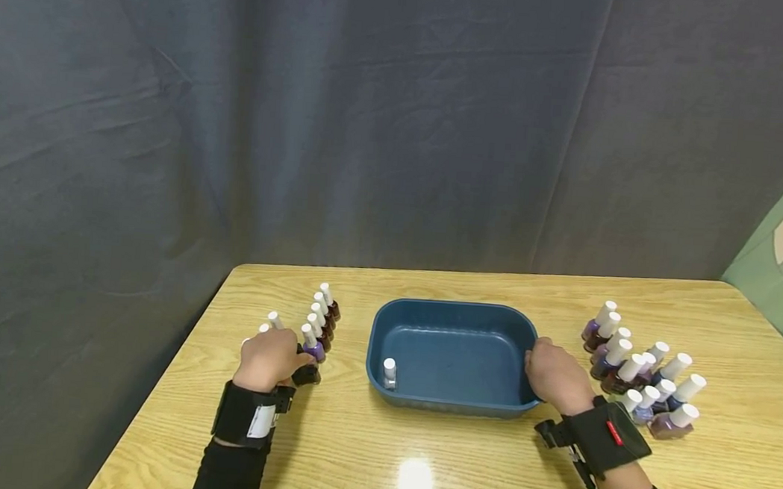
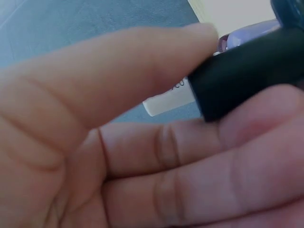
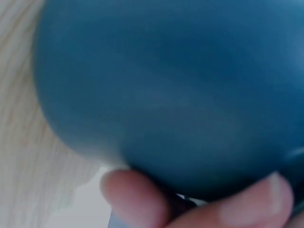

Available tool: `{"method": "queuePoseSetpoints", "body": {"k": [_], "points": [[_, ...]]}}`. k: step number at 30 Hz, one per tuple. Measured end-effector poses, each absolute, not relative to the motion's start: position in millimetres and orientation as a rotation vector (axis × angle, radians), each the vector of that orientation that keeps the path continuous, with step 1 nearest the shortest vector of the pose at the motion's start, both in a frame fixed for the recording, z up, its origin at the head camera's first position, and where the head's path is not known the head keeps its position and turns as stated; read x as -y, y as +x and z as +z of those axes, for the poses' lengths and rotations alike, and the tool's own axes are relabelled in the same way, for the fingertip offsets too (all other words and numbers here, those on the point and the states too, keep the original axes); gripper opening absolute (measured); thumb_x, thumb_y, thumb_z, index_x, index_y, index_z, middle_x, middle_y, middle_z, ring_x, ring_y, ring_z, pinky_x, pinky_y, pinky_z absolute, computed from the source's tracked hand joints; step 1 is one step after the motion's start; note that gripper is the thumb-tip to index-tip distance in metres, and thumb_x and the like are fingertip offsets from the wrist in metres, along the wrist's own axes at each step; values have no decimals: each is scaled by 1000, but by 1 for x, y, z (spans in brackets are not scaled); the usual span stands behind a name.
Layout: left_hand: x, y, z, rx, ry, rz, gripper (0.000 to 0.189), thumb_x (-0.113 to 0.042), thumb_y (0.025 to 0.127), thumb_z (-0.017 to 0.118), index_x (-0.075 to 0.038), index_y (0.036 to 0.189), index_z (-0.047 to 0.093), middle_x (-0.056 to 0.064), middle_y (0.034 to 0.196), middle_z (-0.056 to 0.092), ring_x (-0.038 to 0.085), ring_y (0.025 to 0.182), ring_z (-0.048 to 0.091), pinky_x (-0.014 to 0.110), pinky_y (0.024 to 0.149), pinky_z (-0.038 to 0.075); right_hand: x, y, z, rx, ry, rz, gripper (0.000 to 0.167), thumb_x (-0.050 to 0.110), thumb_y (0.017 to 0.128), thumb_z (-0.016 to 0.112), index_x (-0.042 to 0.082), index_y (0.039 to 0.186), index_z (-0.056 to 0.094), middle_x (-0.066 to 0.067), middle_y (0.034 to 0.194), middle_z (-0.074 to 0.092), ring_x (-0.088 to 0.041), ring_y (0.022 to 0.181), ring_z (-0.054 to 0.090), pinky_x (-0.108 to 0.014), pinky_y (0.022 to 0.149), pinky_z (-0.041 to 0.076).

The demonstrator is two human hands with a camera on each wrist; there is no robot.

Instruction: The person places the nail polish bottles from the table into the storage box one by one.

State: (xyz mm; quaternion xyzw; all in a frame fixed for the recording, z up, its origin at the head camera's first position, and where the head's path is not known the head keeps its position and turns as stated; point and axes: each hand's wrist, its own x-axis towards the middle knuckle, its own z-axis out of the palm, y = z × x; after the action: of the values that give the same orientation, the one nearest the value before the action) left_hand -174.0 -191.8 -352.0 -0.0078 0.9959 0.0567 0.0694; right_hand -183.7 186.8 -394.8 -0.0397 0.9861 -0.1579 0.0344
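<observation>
My left hand (image 1: 270, 358) pinches a nail polish bottle by its black cap (image 2: 244, 76), at the near end of a row of white-capped nail polish bottles (image 1: 317, 321). Its thumb lies along one side of the cap, fingers on the other; most of the bottle is hidden. A dark blue tray (image 1: 454, 364) stands mid-table. Across its right rim, my right hand (image 1: 558, 373) grips with curled fingers; in the right wrist view the fingertips (image 3: 251, 202) meet the blue wall. A small clear bottle with a white cap (image 1: 389, 375) stands in the tray's near left corner.
More white-capped polish bottles (image 1: 629, 367), purple, dark red and blue, cluster right of the tray beside my right wrist. A few white caps (image 1: 275, 320) show behind my left hand. A grey curtain (image 1: 405, 126) hangs behind the wooden table (image 1: 365, 452).
</observation>
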Motion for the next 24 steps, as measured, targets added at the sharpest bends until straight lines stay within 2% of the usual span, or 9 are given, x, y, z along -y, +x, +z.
{"method": "queuePoseSetpoints", "body": {"k": [5, 11, 17, 24], "points": [[191, -172, -349, -2997, 3, 144, 42, -34, 82, 66, -13, 49, 49, -1, 43, 40, 15, 41, 44, 26, 42, 26, -186, -183, -393, -3010, -92, -487, 27, 9, 93, 39, -18, 93, 46, -20, 69, 55, -25, 60, 55, -37, 53, 42], [187, -165, -341, -3021, 28, 103, 40, -34, 83, 66, -13, 52, 51, -1, 46, 44, 15, 44, 46, 26, 43, 27, -186, -183, -393, -3018, -102, -489, 27, 8, 93, 39, -17, 91, 46, -20, 67, 54, -24, 59, 54, -37, 52, 42], [179, -153, -328, -3126, 127, 53, 39, -36, 84, 65, -15, 56, 48, -1, 50, 39, 14, 45, 42, 26, 43, 26, -186, -183, -393, -3015, -111, -491, 26, 8, 93, 39, -17, 91, 46, -18, 67, 53, -23, 58, 53, -36, 52, 41], [173, -145, -318, -3317, 258, 102, 23, -32, 85, 63, -17, 68, 62, -1, 53, 51, 18, 48, 52, 28, 41, 32, -187, -184, -394, -3017, -118, -498, 26, 8, 93, 39, -16, 90, 46, -18, 67, 53, -23, 58, 53, -36, 52, 41]]}}
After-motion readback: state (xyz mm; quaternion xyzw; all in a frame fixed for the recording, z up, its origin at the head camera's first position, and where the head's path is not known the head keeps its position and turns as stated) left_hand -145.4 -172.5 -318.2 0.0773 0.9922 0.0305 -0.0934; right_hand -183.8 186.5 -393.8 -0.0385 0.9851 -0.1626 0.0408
